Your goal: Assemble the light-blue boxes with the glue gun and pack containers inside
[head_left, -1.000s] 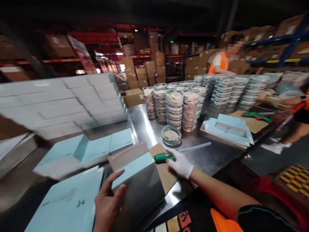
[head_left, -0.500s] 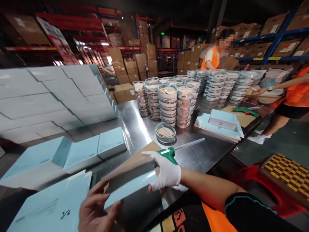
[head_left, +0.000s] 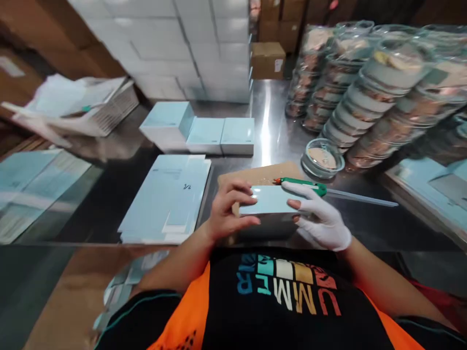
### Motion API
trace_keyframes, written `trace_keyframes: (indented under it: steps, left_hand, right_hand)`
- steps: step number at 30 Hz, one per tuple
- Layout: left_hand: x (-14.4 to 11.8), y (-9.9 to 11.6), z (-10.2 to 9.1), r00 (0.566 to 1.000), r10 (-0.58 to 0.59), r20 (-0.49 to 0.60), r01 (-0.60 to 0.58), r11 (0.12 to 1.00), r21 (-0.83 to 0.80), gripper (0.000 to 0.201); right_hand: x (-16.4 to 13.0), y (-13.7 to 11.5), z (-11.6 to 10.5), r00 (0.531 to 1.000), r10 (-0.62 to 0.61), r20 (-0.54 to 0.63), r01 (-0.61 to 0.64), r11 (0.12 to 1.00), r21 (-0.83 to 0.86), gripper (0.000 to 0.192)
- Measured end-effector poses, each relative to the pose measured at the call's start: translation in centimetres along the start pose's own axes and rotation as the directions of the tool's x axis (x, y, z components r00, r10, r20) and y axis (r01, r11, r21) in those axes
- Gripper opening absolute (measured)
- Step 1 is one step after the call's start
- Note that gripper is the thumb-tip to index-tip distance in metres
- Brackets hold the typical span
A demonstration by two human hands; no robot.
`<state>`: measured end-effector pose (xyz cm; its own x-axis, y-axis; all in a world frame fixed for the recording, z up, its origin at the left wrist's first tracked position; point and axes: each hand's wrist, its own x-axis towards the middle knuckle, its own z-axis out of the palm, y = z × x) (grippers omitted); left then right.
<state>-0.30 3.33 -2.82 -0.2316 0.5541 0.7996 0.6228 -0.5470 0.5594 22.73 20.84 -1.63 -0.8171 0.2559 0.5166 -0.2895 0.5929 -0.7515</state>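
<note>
A light blue box (head_left: 270,200) with a silver inside is held close to my chest by both hands. My bare left hand (head_left: 229,210) grips its left end, thumb underneath and fingers over the top. My white-gloved right hand (head_left: 321,218) grips its right end. Just beyond the box a green-handled glue gun (head_left: 304,184) lies on a brown cardboard sheet (head_left: 262,174) on the steel table (head_left: 270,131). A pile of flat blue box blanks (head_left: 168,199) lies to my left.
Three folded blue boxes (head_left: 204,130) sit in a row further back. A single clear round container (head_left: 322,159) stands near the glue gun, with leaning stacks of the same containers (head_left: 368,92) behind it. White cartons (head_left: 189,43) are piled at the back. More blue sheets (head_left: 32,189) lie far left.
My head has tipped down, so the co-workers have left the view. Both hands have drawn the box in toward my chest and turned it flat; the right hand now grips its right end.
</note>
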Motion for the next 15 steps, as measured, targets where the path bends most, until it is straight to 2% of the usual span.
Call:
trace_keyframes:
  steps: [2,5,9,15]
  left_hand:
    - [0.35,-0.28,-0.38,0.993,-0.050,0.105,0.050,0.999,0.000,0.041]
    - [0.81,-0.30,-0.77,0.972,-0.059,0.229,0.070,0.997,-0.039,0.038]
    - [1.05,-0.33,-0.73,0.978,-0.016,0.210,0.043,0.991,-0.126,0.038]
    - [0.80,-0.13,-0.38,0.973,-0.130,0.193,0.158,0.978,-0.136,0.052]
  right_hand:
    - [0.34,0.15,0.29,1.000,-0.009,0.002,0.009,1.000,-0.025,0.027]
    - [0.42,-0.04,0.73,0.999,-0.033,-0.008,0.032,0.997,-0.063,0.034]
    - [0.63,-0.52,0.69,0.999,-0.040,0.025,0.042,0.994,-0.103,0.040]
    - [0.84,-0.70,0.65,0.995,-0.077,0.067,0.086,0.986,-0.140,0.050]
